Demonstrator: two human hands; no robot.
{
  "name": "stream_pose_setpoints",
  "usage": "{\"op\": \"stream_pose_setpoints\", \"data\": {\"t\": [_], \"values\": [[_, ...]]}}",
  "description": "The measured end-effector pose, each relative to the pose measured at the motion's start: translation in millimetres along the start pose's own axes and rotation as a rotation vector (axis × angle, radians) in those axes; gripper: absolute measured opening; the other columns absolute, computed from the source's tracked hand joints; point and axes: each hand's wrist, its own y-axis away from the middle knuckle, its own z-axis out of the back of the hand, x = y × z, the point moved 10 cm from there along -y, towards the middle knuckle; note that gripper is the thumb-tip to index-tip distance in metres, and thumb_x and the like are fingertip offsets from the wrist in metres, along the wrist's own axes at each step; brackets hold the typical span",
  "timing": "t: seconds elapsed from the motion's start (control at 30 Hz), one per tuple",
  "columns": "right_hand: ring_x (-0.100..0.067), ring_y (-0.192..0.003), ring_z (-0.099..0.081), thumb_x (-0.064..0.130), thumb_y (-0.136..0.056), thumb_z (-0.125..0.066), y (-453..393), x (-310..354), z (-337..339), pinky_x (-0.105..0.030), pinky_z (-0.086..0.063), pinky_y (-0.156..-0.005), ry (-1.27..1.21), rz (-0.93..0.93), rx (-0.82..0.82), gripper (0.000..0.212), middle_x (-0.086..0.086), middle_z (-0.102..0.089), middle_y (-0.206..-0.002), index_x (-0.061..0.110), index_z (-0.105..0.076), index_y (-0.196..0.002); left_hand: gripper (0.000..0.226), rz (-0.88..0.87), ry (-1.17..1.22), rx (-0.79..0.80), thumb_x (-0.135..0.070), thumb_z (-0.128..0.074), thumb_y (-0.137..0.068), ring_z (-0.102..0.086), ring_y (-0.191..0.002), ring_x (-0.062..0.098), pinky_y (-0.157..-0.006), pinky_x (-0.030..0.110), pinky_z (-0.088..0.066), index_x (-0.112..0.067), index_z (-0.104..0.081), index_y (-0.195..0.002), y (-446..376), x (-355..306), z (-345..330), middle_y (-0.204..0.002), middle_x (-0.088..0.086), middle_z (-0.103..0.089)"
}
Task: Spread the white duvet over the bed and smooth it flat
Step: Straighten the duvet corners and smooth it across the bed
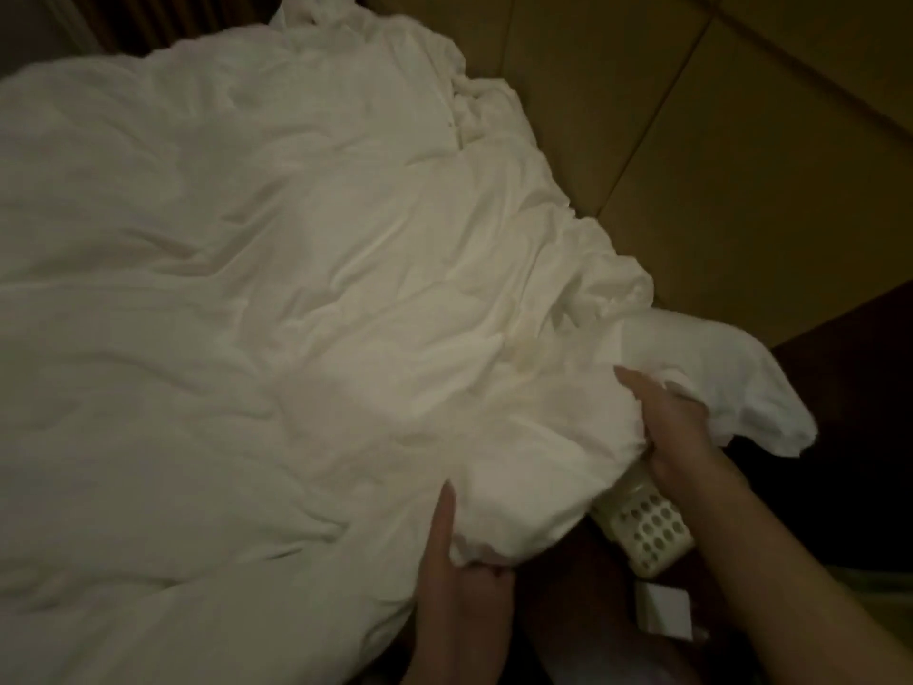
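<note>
While the duvet (276,299) lies rumpled across the bed, I see my left hand (457,580) pinching its near edge and my right hand (677,427) gripping the bunched corner beside the headboard (667,140).

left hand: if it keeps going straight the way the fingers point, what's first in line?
More duvet. The left hand points up the frame with its grip already on the bunched edge, so it meets those folds at once; depth beyond is unclear.

Two bare, sleeveless forearms (770,551)
</note>
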Motion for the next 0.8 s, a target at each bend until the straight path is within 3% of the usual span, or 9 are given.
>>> {"op": "stream_pose_setpoints", "data": {"t": [0.07, 0.17, 0.27, 0.33, 0.4, 0.47, 0.57, 0.67, 0.8], "values": [[-0.023, -0.108, -0.061, 0.025, -0.080, -0.078, -7, -5, 9, -0.038, -0.049, -0.098, 0.044, 0.011, -0.049, 0.058, -0.003, -0.063, -0.124, 0.010, -0.056, -0.132, 0.086, 0.120, -0.125, 0.262, -0.064, -0.080, -0.063, -0.060, -0.121, 0.021, -0.103, 0.042, -0.047, -0.022, -0.052, -0.132, -8, 79, -54, -0.130, 0.004, -0.061], [-0.024, -0.111, -0.060, 0.019, -0.087, -0.071, -20, -32, 30, -0.032, -0.050, -0.089, 0.040, -0.024, -0.033, 0.051, -0.009, -0.062, -0.130, 0.006, -0.056, -0.133, 0.062, 0.178, 0.172, 0.234, -0.041, -0.055, -0.095, -0.044, -0.133, 0.029, -0.111, 0.037, -0.036, -0.011, -0.038, -0.146, -16, 124, -46, -0.149, 0.014, -0.043], [-0.018, -0.107, -0.060, 0.023, -0.091, -0.069, -16, -25, 37, -0.029, -0.050, -0.086, 0.028, 0.070, -0.065, 0.049, -0.003, -0.062, -0.127, 0.011, -0.055, -0.136, 0.043, 0.126, -0.138, -0.066, -0.016, -0.045, -0.103, -0.050, -0.119, 0.042, -0.117, 0.032, -0.025, 0.017, -0.046, -0.129, -35, 157, -1, -0.137, 0.036, -0.045], [-0.016, -0.111, -0.057, 0.026, -0.092, -0.067, -15, -26, 47, -0.031, -0.047, -0.097, 0.080, 0.150, -0.094, 0.049, 0.003, -0.059, -0.126, 0.018, -0.051, -0.138, 0.031, 0.430, -0.169, 0.037, -0.020, -0.055, -0.099, -0.059, -0.096, 0.037, -0.111, 0.043, -0.037, 0.009, -0.057, -0.107, 16, 218, -12, -0.109, 0.030, -0.058], [-0.025, -0.115, -0.055, 0.017, -0.097, -0.059, -18, -48, 71, -0.027, -0.050, -0.093, 0.193, 0.096, -0.171, 0.022, -0.004, -0.060, -0.110, 0.017, -0.057, -0.119, 0.038, 0.461, -0.222, 0.083, -0.031, -0.067, -0.091, -0.063, -0.093, 0.023, -0.095, 0.035, -0.052, -0.006, -0.055, -0.116, 25, 234, -13, -0.116, 0.017, -0.060], [-0.031, -0.109, -0.056, 0.001, -0.098, -0.050, -15, -72, 103, -0.020, -0.053, -0.083, 0.294, -0.027, -0.233, 0.014, -0.009, -0.054, -0.089, 0.014, -0.056, -0.095, 0.030, 0.472, -0.077, 0.196, -0.023, -0.052, -0.101, -0.065, -0.088, 0.016, -0.080, 0.027, -0.056, -0.008, -0.051, -0.127, 38, 224, -30, -0.131, 0.014, -0.056], [-0.021, -0.105, -0.060, 0.012, -0.093, -0.065, -1, -57, 118, -0.040, -0.050, -0.100, 0.030, 0.088, -0.251, 0.034, -0.007, -0.063, -0.117, 0.012, -0.058, -0.125, 0.042, 0.408, 0.127, 0.179, -0.037, -0.050, -0.101, -0.067, -0.106, 0.023, -0.100, 0.036, -0.047, -0.007, -0.054, -0.130, 36, 183, -22, -0.137, 0.012, -0.056], [-0.020, -0.117, -0.061, 0.040, -0.090, -0.068, 30, -73, 71, -0.040, -0.048, -0.101, -0.266, -0.017, 0.037, 0.047, -0.003, -0.063, -0.129, 0.022, -0.056, -0.132, 0.081, 0.304, 0.411, 0.093, -0.056, -0.077, -0.073, -0.052, -0.128, 0.032, -0.115, 0.046, -0.033, -0.017, -0.051, -0.139, 25, 156, 25, -0.143, 0.012, -0.052], [-0.028, -0.127, -0.054, 0.053, -0.087, -0.068, 114, -195, -11, -0.046, -0.035, -0.113, -0.261, -0.437, 0.429, 0.065, -0.009, -0.055, -0.141, 0.018, -0.052, -0.140, 0.068, 0.274, 0.374, 0.064, -0.046, -0.066, -0.085, -0.055, -0.123, 0.032, -0.100, 0.044, -0.049, -0.015, -0.048, -0.143, 33, 143, 55, -0.135, 0.014, -0.058]]}}
